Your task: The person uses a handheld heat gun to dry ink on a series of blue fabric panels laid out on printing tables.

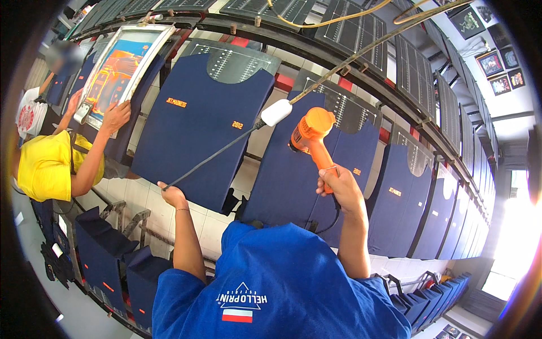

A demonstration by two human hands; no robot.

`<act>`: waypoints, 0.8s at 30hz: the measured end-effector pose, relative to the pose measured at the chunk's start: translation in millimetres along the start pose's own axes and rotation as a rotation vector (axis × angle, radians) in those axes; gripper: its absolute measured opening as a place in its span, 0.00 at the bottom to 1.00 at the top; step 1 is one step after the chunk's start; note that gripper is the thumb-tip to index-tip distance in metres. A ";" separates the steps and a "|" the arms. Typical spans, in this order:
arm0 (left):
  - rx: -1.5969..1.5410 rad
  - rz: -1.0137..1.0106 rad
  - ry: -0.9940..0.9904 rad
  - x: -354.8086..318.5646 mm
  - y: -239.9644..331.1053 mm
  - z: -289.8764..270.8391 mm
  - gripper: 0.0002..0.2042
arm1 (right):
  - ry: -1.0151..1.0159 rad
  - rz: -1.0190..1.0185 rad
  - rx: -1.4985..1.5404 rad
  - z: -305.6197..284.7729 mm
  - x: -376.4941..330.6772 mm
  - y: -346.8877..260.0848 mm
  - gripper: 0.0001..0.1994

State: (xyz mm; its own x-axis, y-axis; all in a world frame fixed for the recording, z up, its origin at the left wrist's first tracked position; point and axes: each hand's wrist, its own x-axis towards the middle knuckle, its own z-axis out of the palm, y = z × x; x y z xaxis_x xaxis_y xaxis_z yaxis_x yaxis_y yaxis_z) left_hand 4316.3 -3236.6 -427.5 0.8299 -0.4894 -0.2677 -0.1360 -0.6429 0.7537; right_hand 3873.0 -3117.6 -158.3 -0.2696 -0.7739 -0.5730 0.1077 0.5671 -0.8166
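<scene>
My right hand [343, 189] is wrapped round the handle of an orange heat gun [314, 127]. Its round head is over a navy shirt panel [282, 164] lying on a printing board. My left hand [173, 195] is closed on a black power cord [212, 152], which runs taut up to a white plug connector [276, 113]. That connector hangs from a tan cable reaching toward the upper right. Below the cord lies another navy shirt panel [192, 124] with small orange prints. From the heat gun's handle a dark cord drops behind my forearm.
At the left, a person in a yellow shirt [48, 164] holds a framed printing screen [121, 70] over a board. Another person in white [33, 110] stands beyond. More boards with navy panels [395, 192] curve away right. Racks with navy pieces [104, 254] stand lower left.
</scene>
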 end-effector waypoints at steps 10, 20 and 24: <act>-0.032 -0.001 0.003 -8.5 9.8 0.0 0.37 | 0.036 -0.009 -0.034 2.2 -2.9 4.6 0.13; -0.008 -0.008 0.004 3.2 -3.5 2.8 0.38 | 0.042 -0.004 -0.027 -9.8 -3.6 6.5 0.13; 0.011 -0.011 0.000 -1.7 0.7 2.8 0.38 | 0.061 0.002 -0.041 -7.5 -4.3 7.5 0.14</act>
State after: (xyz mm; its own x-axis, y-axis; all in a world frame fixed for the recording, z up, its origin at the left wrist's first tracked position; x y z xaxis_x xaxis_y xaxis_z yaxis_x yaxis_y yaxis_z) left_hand 4313.3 -3237.8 -428.2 0.8313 -0.4824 -0.2759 -0.1331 -0.6547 0.7441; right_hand 3867.8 -3108.0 -161.4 -0.3271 -0.7550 -0.5683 0.0691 0.5806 -0.8112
